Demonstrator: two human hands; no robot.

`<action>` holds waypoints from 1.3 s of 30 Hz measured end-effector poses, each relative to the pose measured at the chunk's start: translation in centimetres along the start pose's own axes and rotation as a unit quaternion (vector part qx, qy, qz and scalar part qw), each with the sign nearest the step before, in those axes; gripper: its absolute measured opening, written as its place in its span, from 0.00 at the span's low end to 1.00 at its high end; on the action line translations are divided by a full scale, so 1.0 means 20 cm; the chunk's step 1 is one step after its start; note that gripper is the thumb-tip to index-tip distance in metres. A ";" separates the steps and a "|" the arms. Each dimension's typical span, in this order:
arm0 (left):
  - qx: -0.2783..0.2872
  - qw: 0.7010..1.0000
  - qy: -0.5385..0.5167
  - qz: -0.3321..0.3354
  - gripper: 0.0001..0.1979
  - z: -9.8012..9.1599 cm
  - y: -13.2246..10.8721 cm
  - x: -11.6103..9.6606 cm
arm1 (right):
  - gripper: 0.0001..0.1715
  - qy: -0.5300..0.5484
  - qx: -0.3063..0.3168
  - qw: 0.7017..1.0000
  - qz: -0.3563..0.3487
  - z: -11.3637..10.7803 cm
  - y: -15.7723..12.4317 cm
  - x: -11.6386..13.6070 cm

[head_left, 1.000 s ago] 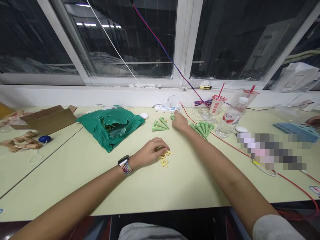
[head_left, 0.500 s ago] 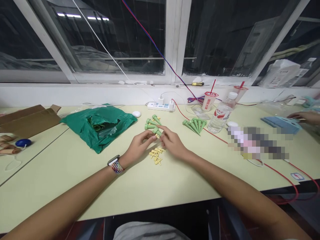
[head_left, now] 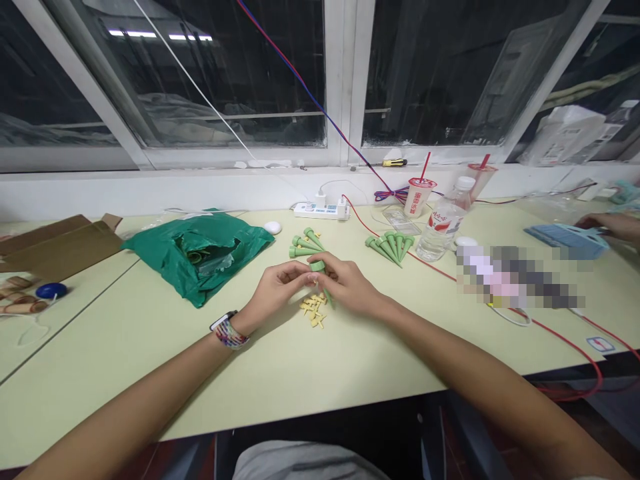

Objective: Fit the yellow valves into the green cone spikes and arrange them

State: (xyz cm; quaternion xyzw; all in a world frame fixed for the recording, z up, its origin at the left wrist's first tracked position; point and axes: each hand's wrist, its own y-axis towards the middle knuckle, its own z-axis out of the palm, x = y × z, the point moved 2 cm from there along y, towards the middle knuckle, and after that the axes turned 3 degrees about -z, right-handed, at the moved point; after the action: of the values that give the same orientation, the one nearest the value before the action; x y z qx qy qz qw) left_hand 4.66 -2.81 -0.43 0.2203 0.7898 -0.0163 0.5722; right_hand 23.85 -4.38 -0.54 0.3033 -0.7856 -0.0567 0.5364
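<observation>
My right hand (head_left: 353, 285) grips a green plastic watering spike (head_left: 317, 266), its cap up and its pointed end slanting down below the fingers. My left hand (head_left: 280, 287) is closed in a pinch against the spike's cap end; what lies between its fingertips is hidden. Just below my hands is a small pile of yellow plastic valve pieces (head_left: 313, 310). More green spikes (head_left: 303, 244) lie right behind my fingers, with a few yellow bits beside them. Farther right, several green spikes (head_left: 391, 247) are fanned out together.
Left lies a torn green plastic bag (head_left: 220, 233), beyond it a cardboard box (head_left: 60, 243) and a blue ball (head_left: 51, 291). A power strip (head_left: 320, 210) sits by the wall. Right are a water bottle (head_left: 443, 223), paper cup (head_left: 419, 199), red cable (head_left: 433, 270) and another person's hand (head_left: 613, 225) at a blue brush (head_left: 567, 240).
The green spike between my hands has turned from lying tilted to cap up, point down. My fingertips have come closer together around its cap. The view has shifted slightly.
</observation>
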 end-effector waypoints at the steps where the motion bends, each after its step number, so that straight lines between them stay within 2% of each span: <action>1: 0.000 1.000 0.001 0.000 0.16 0.00 0.00 -0.01 | 0.18 0.018 0.000 1.000 0.008 0.00 0.00 0.00; 5: -0.004 1.000 -0.006 -0.014 0.17 0.00 0.00 -0.03 | 0.16 0.056 -0.013 0.997 0.045 -0.01 0.02 0.00; 8: 0.015 0.994 -0.079 -0.076 0.15 0.00 0.01 -0.02 | 0.15 0.038 -0.027 0.998 0.052 -0.01 0.02 0.00; 11: 0.064 0.963 -0.202 -0.163 0.14 0.01 0.00 -0.01 | 0.15 0.016 -0.019 1.000 0.013 -0.02 0.01 0.01; 14: 0.097 0.942 -0.247 -0.207 0.14 0.02 -0.01 -0.02 | 0.14 0.015 0.009 1.000 -0.019 -0.02 0.01 0.02; 16: 0.087 0.954 -0.223 -0.182 0.14 0.02 -0.01 -0.04 | 0.14 0.049 0.019 0.999 0.005 -0.02 0.02 0.01; 18: 0.036 0.984 -0.133 -0.116 0.14 0.00 -0.02 -0.05 | 0.15 0.090 0.003 0.995 0.052 -0.04 0.03 -0.01; 19: 0.000 0.995 -0.069 -0.076 0.14 -0.02 -0.03 -0.06 | 0.17 0.103 -0.018 0.992 0.071 -0.07 0.04 -0.02; 21: -0.077 0.996 0.036 -0.013 0.13 -0.06 -0.04 -0.07 | 0.20 0.096 -0.091 0.987 0.086 -0.16 0.04 -0.04; 23: -0.120 0.991 0.059 0.005 0.14 -0.09 -0.04 -0.06 | 0.24 0.051 -0.173 0.981 0.070 -0.31 0.03 -0.05; 25: -0.118 0.992 0.036 -0.008 0.15 -0.09 -0.02 -0.02 | 0.26 -0.118 -0.254 0.959 0.039 -0.46 -0.01 -0.07; 27: -0.092 0.995 0.031 -0.018 0.16 -0.07 0.00 0.02 | 0.24 -0.236 -0.277 0.930 0.050 -0.59 -0.05 -0.11; 30: -0.058 0.997 0.043 -0.035 0.16 -0.03 0.02 0.09 | 0.19 -0.325 -0.281 0.899 0.082 -0.71 -0.10 -0.21; 35: -0.044 0.997 0.046 -0.046 0.15 -0.03 0.02 0.14 | 0.19 -0.407 -0.261 0.869 0.107 -0.79 -0.11 -0.38; 39: -0.038 0.997 0.048 -0.044 0.15 -0.03 0.02 0.13 | 0.19 -0.398 -0.235 0.871 0.166 -0.79 -0.08 -0.46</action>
State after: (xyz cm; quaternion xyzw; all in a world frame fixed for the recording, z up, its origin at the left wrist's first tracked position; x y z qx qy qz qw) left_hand 3.56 -1.40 -2.54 0.1642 0.8256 -0.0007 0.5399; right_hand 40.60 2.93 -2.04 -0.0149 -0.9349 -0.2656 0.2351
